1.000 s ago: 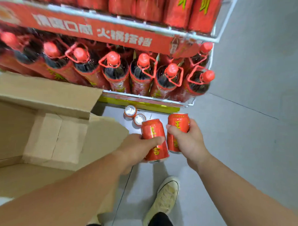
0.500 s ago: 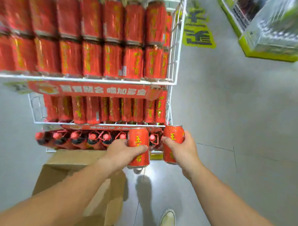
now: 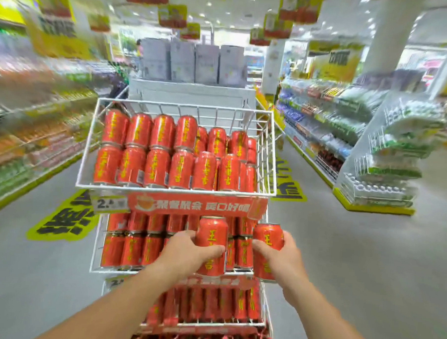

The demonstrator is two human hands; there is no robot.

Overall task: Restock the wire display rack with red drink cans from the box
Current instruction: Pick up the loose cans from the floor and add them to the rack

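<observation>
As both hands were full, the left hand (image 3: 188,252) curled round one red aluminium drink can with yellow lettering (image 3: 212,233) and the right hand (image 3: 281,259) gripping a second red can (image 3: 268,238), both cans hung upright before the middle tier of the white wire display rack (image 3: 165,190), not yet shelved. Restocking looked well advanced: the middle and lower tiers appeared packed, and the top basket's stacked cans (image 3: 156,151) stood two layers high on the left, while its right rear sat lower, seemingly with room. These two probably belonged there. The box was out of view, so how many cans remained could not be told
</observation>
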